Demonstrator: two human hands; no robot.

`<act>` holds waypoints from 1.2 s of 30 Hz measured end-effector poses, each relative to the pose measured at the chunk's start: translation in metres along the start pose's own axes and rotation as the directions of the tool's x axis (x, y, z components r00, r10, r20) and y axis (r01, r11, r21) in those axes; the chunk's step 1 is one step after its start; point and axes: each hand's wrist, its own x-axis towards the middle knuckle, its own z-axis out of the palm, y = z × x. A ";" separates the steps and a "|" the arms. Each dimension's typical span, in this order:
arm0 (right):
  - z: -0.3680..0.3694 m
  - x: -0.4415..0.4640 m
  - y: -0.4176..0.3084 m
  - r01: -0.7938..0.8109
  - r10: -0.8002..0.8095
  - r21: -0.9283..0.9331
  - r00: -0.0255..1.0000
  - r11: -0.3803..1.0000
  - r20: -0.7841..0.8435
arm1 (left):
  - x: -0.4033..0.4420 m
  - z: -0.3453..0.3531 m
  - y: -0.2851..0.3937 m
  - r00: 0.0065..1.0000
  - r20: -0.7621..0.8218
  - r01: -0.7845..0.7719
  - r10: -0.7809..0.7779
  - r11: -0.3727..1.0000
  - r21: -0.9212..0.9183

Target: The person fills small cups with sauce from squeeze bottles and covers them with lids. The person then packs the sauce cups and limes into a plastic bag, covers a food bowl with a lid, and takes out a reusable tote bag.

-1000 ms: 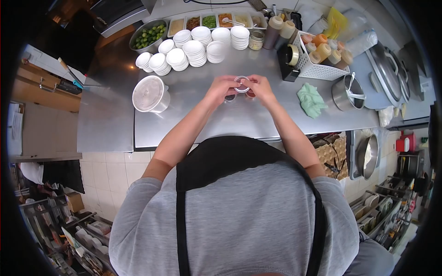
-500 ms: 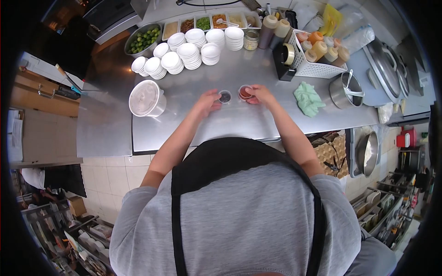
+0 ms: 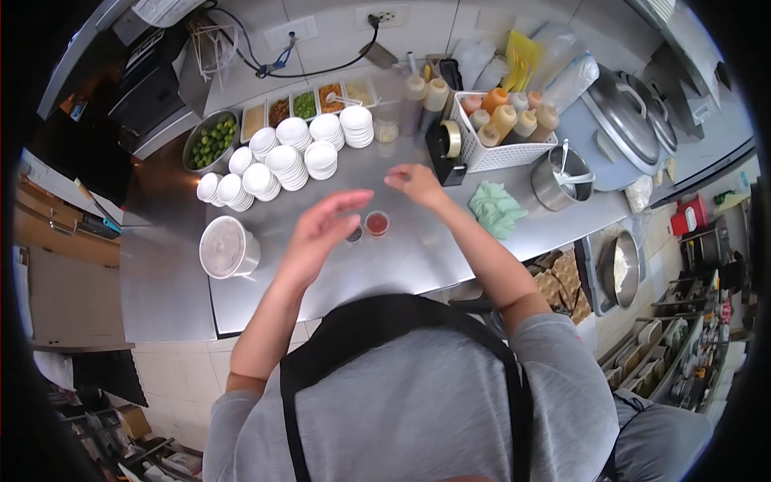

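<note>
Now, above the worktop (image 3: 393, 261), our left hand (image 3: 315, 234) hangs spread, thumb apart from the fingers. Just right of it stands the red-filled cup (image 3: 377, 224), with the dark-filled cup (image 3: 356, 235) between, partly hidden by the thumb. Our right hand (image 3: 415, 184) curls loosely beyond; whether it pinches anything, we cannot tell. Green cloth (image 3: 497, 210) lies to its right.
</note>
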 end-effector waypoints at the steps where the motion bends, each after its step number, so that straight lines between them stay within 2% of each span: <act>1: -0.017 0.009 -0.007 0.044 -0.044 0.011 0.999 0.999 -0.012 | -0.006 0.008 0.035 0.991 0.102 -0.070 0.083 0.989 -0.127; 2: -0.038 0.020 -0.014 0.135 -0.137 -0.064 0.990 0.989 -0.037 | -0.012 0.015 0.066 0.966 0.187 -0.127 0.178 0.958 -0.257; 3: -0.053 0.031 -0.014 0.191 -0.208 -0.132 0.970 0.973 -0.127 | -0.022 0.024 0.092 0.937 0.216 -0.183 0.274 0.913 -0.363; 4: -0.076 0.045 -0.019 0.215 -0.236 -0.147 0.960 0.966 -0.149 | -0.028 0.030 0.110 0.900 0.229 -0.234 0.371 0.854 -0.465; 5: -0.091 0.069 -0.004 0.165 -0.191 -0.165 0.970 0.972 -0.153 | -0.025 0.033 0.122 0.815 0.307 -0.291 0.491 0.806 -0.515; 6: -0.111 0.086 0.004 0.172 -0.244 -0.298 0.944 0.939 -0.222 | -0.015 0.037 0.128 0.705 0.373 -0.344 0.604 0.750 -0.565; 7: -0.127 0.117 0.022 -0.004 -0.082 -0.286 0.954 0.958 -0.288 | -0.006 0.041 0.135 0.573 0.427 -0.371 0.699 0.686 -0.626; 8: -0.151 0.123 0.012 0.127 -0.223 -0.293 0.920 0.947 -0.322 | 0.002 0.042 0.139 0.505 0.442 -0.390 0.741 0.653 -0.650; 9: -0.170 0.143 0.021 0.054 -0.182 -0.339 0.916 0.939 -0.358 | 0.009 0.044 0.143 0.433 0.454 -0.403 0.779 0.618 -0.675; 10: -0.188 0.166 0.031 -0.012 -0.164 -0.404 0.902 0.915 -0.399 | 0.009 0.046 0.146 0.471 0.497 -0.365 0.729 0.674 -0.642; 11: -0.205 0.193 0.053 -0.021 -0.240 -0.509 0.865 0.860 -0.440 | 0.011 0.048 0.148 0.490 0.511 -0.339 0.706 0.695 -0.634; 12: -0.220 0.215 0.067 -0.012 -0.284 -0.530 0.833 0.848 -0.474 | 0.013 0.050 0.146 0.516 0.501 -0.325 0.694 0.700 -0.635; 14: -0.243 0.254 0.082 -0.132 -0.146 -0.508 0.870 0.851 -0.471 | 0.019 0.054 0.144 0.558 0.479 -0.303 0.678 0.703 -0.643; 15: -0.249 0.268 0.088 -0.117 -0.152 -0.510 0.877 0.852 -0.455 | 0.023 0.057 0.143 0.571 0.472 -0.298 0.671 0.706 -0.643; 17: -0.257 0.294 0.102 -0.056 -0.284 -0.605 0.847 0.794 -0.450 | 0.030 0.059 0.139 0.604 0.443 -0.296 0.663 0.703 -0.647; 21: -0.249 0.324 0.117 -0.010 -0.306 -0.648 0.876 0.761 -0.373 | 0.039 0.061 0.134 0.661 0.392 -0.294 0.640 0.702 -0.649; 23: -0.248 0.324 0.116 -0.144 -0.069 -0.584 0.943 0.799 -0.326 | 0.043 0.058 0.130 0.698 0.361 -0.293 0.619 0.706 -0.645; 27: -0.260 0.312 0.095 -0.159 -0.033 -0.611 0.956 0.775 -0.291 | 0.042 0.055 0.124 0.783 0.283 -0.273 0.553 0.715 -0.644; 29: -0.270 0.314 0.091 -0.092 -0.075 -0.585 0.964 0.806 -0.255 | 0.033 0.047 0.122 0.866 0.179 -0.262 0.467 0.729 -0.632; 30: -0.271 0.315 0.092 -0.105 -0.067 -0.582 0.962 0.806 -0.265 | 0.027 0.042 0.122 0.924 0.090 -0.243 0.371 0.753 -0.611; 32: -0.273 0.317 0.098 -0.049 -0.166 -0.641 0.948 0.766 -0.272 | 0.023 0.034 0.110 0.927 0.068 -0.252 0.368 0.748 -0.614; 33: -0.275 0.321 0.099 -0.064 -0.157 -0.638 0.946 0.768 -0.284 | 0.023 0.029 0.103 0.929 0.034 -0.272 0.369 0.742 -0.612; 35: -0.276 0.322 0.104 0.006 -0.214 -0.550 0.925 0.835 -0.314 | 0.022 0.023 0.091 0.949 0.015 -0.242 0.315 0.758 -0.606; 36: -0.273 0.316 0.102 0.062 -0.330 -0.562 0.860 0.825 -0.390 | 0.023 0.021 0.084 0.965 -0.017 -0.220 0.262 0.771 -0.597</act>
